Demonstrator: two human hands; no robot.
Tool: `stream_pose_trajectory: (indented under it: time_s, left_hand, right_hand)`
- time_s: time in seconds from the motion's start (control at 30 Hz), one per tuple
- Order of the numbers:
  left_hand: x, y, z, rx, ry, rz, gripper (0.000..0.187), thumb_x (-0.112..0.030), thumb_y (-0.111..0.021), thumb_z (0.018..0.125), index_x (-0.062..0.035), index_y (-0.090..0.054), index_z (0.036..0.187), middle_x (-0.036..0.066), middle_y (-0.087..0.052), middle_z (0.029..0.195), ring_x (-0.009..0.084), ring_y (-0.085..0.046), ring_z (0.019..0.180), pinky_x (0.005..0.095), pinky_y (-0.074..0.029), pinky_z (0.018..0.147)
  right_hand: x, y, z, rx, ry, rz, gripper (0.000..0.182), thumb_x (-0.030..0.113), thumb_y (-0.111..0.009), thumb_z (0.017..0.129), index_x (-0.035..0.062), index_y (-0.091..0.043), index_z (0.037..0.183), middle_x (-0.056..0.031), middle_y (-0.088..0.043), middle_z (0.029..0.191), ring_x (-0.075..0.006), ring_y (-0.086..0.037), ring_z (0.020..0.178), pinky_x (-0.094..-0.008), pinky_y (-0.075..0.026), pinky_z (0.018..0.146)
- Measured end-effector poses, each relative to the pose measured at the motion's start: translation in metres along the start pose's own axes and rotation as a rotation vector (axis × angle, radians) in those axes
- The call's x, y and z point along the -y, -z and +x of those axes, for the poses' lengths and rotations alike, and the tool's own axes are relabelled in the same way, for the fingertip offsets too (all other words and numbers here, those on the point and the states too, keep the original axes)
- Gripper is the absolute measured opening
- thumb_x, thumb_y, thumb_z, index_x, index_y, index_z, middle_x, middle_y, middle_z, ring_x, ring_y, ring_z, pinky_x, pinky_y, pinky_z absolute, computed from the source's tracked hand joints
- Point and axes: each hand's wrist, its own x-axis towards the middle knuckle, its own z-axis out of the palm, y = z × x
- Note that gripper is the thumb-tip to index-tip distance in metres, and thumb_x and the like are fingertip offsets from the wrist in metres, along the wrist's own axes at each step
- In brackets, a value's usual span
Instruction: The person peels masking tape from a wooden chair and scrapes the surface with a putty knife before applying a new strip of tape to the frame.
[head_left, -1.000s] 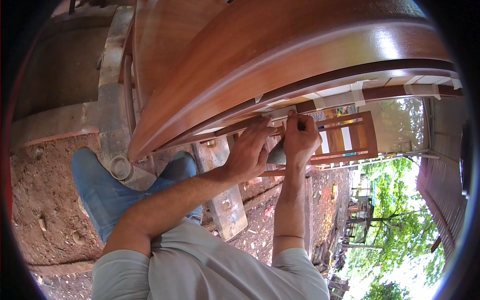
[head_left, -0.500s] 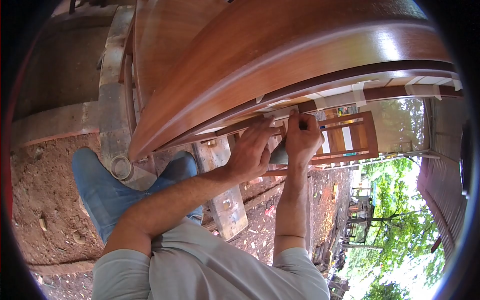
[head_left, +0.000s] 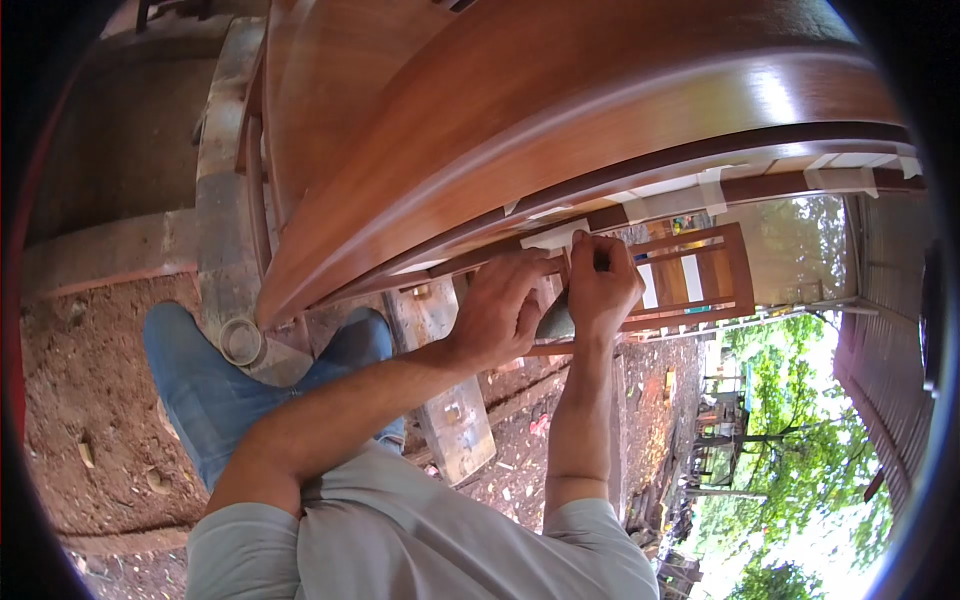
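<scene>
A short pale tape strip [head_left: 549, 238] lies along the lower edge of a large curved, glossy brown wooden piece [head_left: 520, 130]. At the strip's right end, my right hand [head_left: 606, 285] is closed in a pinch on it. My left hand [head_left: 497, 308] is beside it on the left, fingers stretched toward the edge just below the strip and thumb apart; it holds nothing visible. More pale tape [head_left: 712, 190] crosses the edge farther right. A dark grey flat object [head_left: 557, 318] shows between the hands, partly hidden.
A round, ring-like object [head_left: 241, 342] rests by my knee at the wood's lower left tip. Worn planks [head_left: 450, 420] stand over the dirt ground. A slatted wooden frame [head_left: 740, 270] is beyond my right hand. Trees and a corrugated roof are at the right.
My right hand's fingertips have moved slightly down and left, and more of the pale strip shows between the hands. My left hand has dropped slightly from the edge.
</scene>
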Motion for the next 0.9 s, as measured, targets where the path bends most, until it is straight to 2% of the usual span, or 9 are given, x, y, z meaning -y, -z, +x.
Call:
stream_pose_trajectory:
  time_s: [0.13,0.23,0.33,0.53,0.6,0.7,0.8,0.9]
  left_hand:
    - [-0.016,0.008,0.013,-0.088,0.152,-0.101,0.032,-0.002,-0.067,0.091,-0.0019,-0.066,0.123,0.018,-0.069,0.113,0.0402,-0.067,0.11,0.0497,-0.053,0.095]
    - [-0.029,0.012,0.023,-0.128,0.271,-0.231,0.03,-0.005,-0.07,0.094,-0.0032,-0.067,0.124,0.018,-0.069,0.11,0.0389,-0.069,0.103,0.0476,-0.055,0.091]
    - [-0.028,0.015,0.024,-0.11,0.227,-0.137,0.03,0.0,-0.068,0.094,-0.0026,-0.069,0.124,0.016,-0.07,0.111,0.0299,-0.072,0.099,0.0376,-0.057,0.083]
    - [-0.023,0.021,0.026,-0.049,0.015,-0.052,0.022,-0.002,-0.069,0.093,-0.0019,-0.071,0.115,0.014,-0.072,0.106,0.0302,-0.07,0.108,0.0419,-0.055,0.092]
    - [-0.022,0.021,0.026,-0.025,0.044,-0.066,0.019,-0.003,-0.069,0.093,-0.0022,-0.071,0.112,0.013,-0.072,0.105,0.0304,-0.069,0.105,0.0412,-0.054,0.093]
    - [-0.022,0.023,0.024,-0.033,0.122,-0.108,0.014,-0.006,-0.068,0.096,-0.0018,-0.07,0.11,0.012,-0.073,0.104,0.0274,-0.068,0.103,0.0384,-0.052,0.093]
    - [-0.023,0.027,0.022,-0.019,0.236,-0.224,0.012,-0.008,-0.067,0.1,-0.0019,-0.07,0.109,0.01,-0.073,0.105,0.021,-0.066,0.103,0.0356,-0.051,0.093]
    - [-0.025,0.03,0.018,0.104,0.43,-0.496,0.012,-0.01,-0.066,0.102,-0.002,-0.071,0.109,0.006,-0.072,0.106,0.0146,-0.064,0.104,0.0336,-0.051,0.093]
  right_hand:
    - [0.017,0.02,-0.008,0.112,0.05,0.17,0.014,0.009,-0.084,0.085,0.0017,-0.073,0.085,-0.0093,-0.073,0.077,-0.0191,-0.067,0.06,-0.0337,-0.051,0.056]
    - [0.02,0.033,-0.015,0.203,0.071,0.232,0.012,0.004,-0.083,0.084,0.0019,-0.072,0.087,-0.0068,-0.071,0.077,-0.0128,-0.06,0.057,-0.0292,-0.045,0.052]
    - [0.023,0.043,-0.016,0.28,0.087,0.286,0.01,0.001,-0.08,0.083,0.0021,-0.072,0.088,-0.0052,-0.069,0.077,-0.0085,-0.054,0.056,-0.0268,-0.041,0.05]
    - [0.023,0.053,-0.016,0.351,0.112,0.37,0.012,-0.004,-0.069,0.082,0.0016,-0.073,0.092,-0.0049,-0.069,0.078,-0.0073,-0.051,0.055,-0.026,-0.039,0.05]
    - [0.02,0.053,-0.017,0.363,0.114,0.397,0.014,-0.004,-0.067,0.082,0.0014,-0.074,0.093,-0.0053,-0.069,0.078,-0.0078,-0.052,0.056,-0.026,-0.039,0.05]
    - [0.023,0.048,-0.019,0.22,0.149,0.358,0.015,-0.004,-0.064,0.084,0.0012,-0.075,0.093,-0.0068,-0.069,0.077,-0.0083,-0.054,0.057,-0.0266,-0.04,0.05]
    - [-0.006,0.046,-0.024,0.104,-0.152,0.286,0.008,0.004,-0.067,0.094,0.0014,-0.075,0.094,-0.0058,-0.07,0.076,-0.0085,-0.057,0.061,-0.0274,-0.043,0.053]
    - [-0.013,0.038,-0.028,0.0,-0.381,0.447,0.021,0.021,-0.07,0.103,0.0014,-0.074,0.096,-0.002,-0.068,0.073,-0.0085,-0.056,0.063,-0.0276,-0.046,0.057]
